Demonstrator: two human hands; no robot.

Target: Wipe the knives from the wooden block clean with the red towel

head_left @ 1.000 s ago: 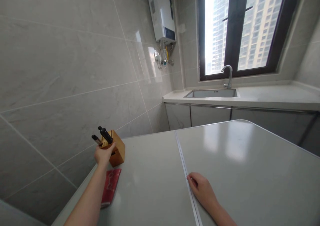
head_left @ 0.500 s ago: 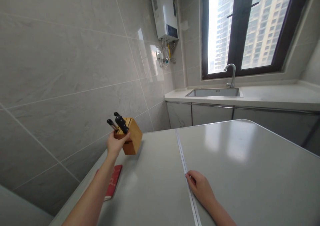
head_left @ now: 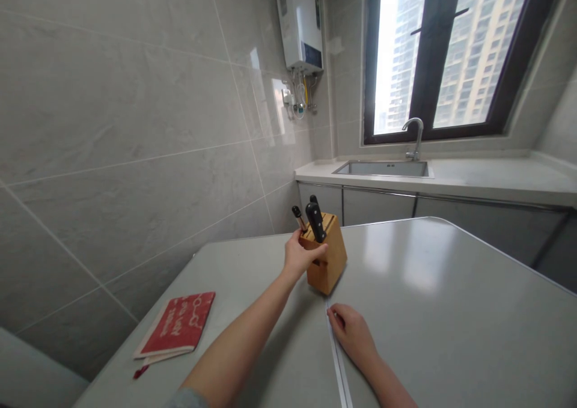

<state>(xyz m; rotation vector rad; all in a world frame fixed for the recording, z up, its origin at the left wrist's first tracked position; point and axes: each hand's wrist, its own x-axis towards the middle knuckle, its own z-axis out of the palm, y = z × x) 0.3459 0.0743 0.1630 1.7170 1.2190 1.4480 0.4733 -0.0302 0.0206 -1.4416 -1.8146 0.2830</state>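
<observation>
Gripping a wooden knife block [head_left: 336,255] in the left hand [head_left: 300,259], with the thumb across its near face and the fingers around its left side. Held over the seam [head_left: 336,360] of the pale tabletop [head_left: 428,324], closer to the far edge and about midway between the far corners, with black handles [head_left: 316,223] leaning up out of the slots; cannot tell whether the base touches.

Resting the right hand [head_left: 356,331] by the seam, just on the near side of the block, narrow and loosely curled, with fingertips and thumb drawn together; cannot tell what, if anything, is inside.

Can see a folded red cloth [head_left: 180,325] with pale lettering lying near the left edge, beside the left forearm. Beyond the far edge, a sink [head_left: 387,168] and faucet [head_left: 418,139] below a dark-framed window [head_left: 439,59].
</observation>
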